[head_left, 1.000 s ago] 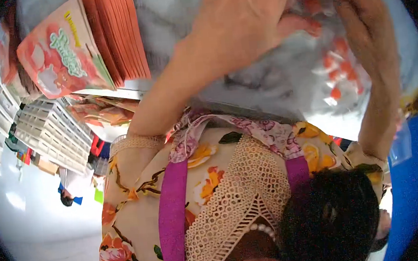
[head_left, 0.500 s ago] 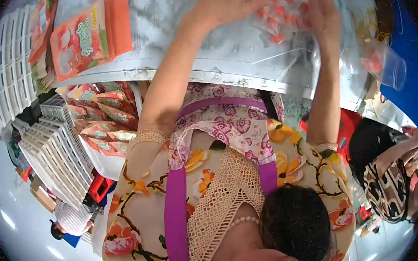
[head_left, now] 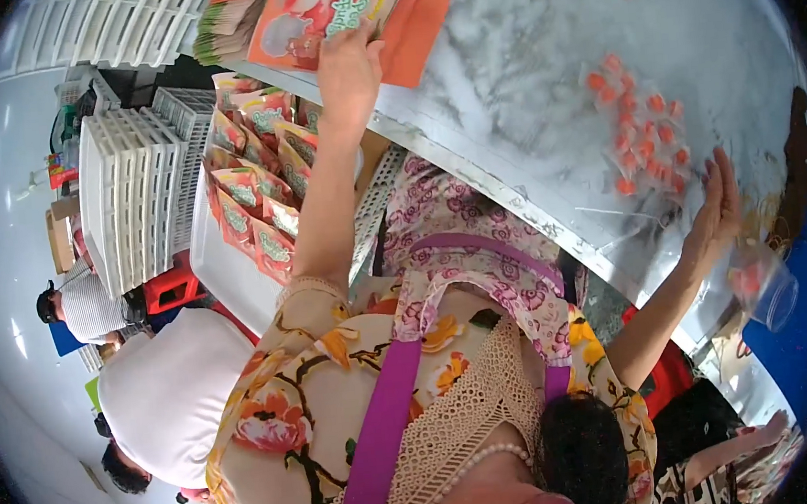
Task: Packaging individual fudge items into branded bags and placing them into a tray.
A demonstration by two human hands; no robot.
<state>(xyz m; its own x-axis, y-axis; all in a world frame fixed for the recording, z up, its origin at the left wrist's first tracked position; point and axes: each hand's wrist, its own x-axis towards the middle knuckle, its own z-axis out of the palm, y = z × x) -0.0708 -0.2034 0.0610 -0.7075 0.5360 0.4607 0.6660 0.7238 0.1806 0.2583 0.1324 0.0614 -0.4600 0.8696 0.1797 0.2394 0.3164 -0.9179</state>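
My left hand [head_left: 350,76] reaches to a red printed pouch [head_left: 302,21] on the table, its fingers bent and pressed together at the pouch's lower edge. That pouch lies on top of other pouches, beside a fanned stack of pouches [head_left: 230,25]. Over on the right, my right hand [head_left: 714,204] rests with stretched fingers beside a loose pile of small red candies in clear wrappers [head_left: 643,135]. Nothing is held in that hand.
A white crate of filled pouches [head_left: 258,183] stands below the table edge at left, near stacked white plastic baskets [head_left: 134,194]. A clear plastic cup [head_left: 770,297] hangs at the table's right end. A person in white [head_left: 176,397] bends at the lower left.
My left hand has left the candy pile and moved left onto the pouch. My right hand has come off the pile's side and lies just past it. The view has turned.
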